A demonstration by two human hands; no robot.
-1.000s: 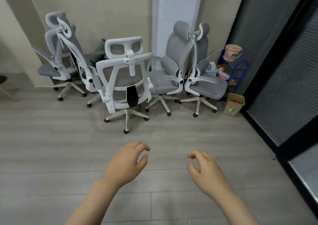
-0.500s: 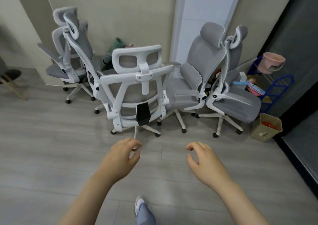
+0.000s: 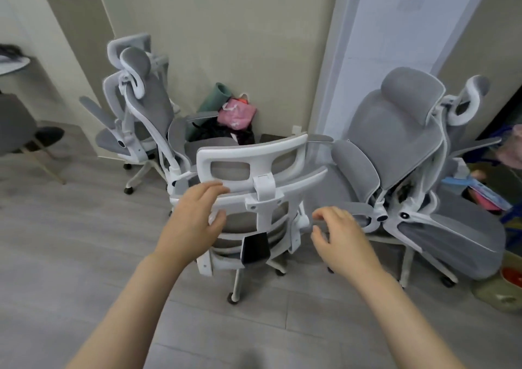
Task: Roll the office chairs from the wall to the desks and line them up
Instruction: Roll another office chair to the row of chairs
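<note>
Nearest chair point(image 3: 254, 199) stands back-to-camera on the floor, out in front of the cluster still parked at the wall point(image 3: 226, 43). Left hand point(image 3: 195, 221) reaches its upper backrest bar, fingers point(image 3: 217, 186) lying over the white frame, thumb below; loosely curled, contact likely but a firm grip is not shown. Right hand point(image 3: 341, 238) hovers just beside the backrest's right edge, fingers loosely curled, holding nothing.

Handling guess: rigid plastic frame, mesh back, caster base point(image 3: 234, 298); fairly heavy but should roll easily on the smooth floor. Best hold looks like the top bar of the backrest, both hands either side of the headrest post; the headrest point(image 3: 251, 156) itself may tilt, so avoid it.

Around: two chairs left point(image 3: 141, 108), two chairs right point(image 3: 395, 142), armrests close to the front chair. Bags point(image 3: 237, 114) lie behind it at the wall. A bin point(image 3: 505, 289) sits lower right. Pulling straight back looks unobstructed; neighbouring armrests could snag if it swivels.
</note>
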